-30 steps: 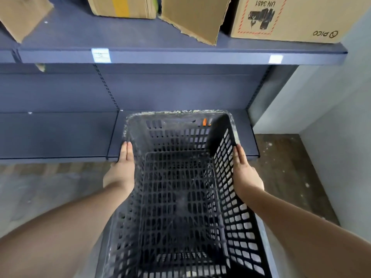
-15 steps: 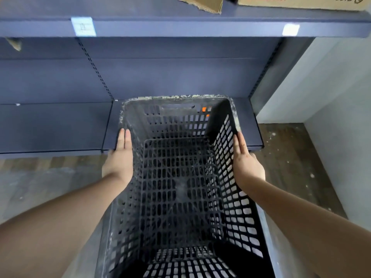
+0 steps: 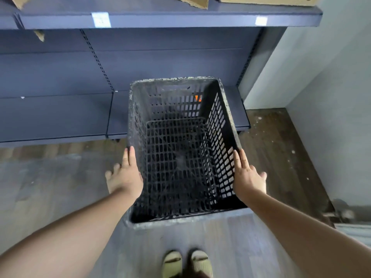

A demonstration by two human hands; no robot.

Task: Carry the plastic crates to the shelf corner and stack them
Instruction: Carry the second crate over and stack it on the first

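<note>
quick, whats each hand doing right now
left hand: open, fingers flat against the left side of the black crate.
right hand: open, flat against the crate's right side.

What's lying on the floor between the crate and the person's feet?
Nothing: in the head view, the stretch of floor between the crate and the feet is bare.

Open floor lies left of and in front of the crate, while the wall crowds its right side and the bottom shelf blocks behind.
</note>
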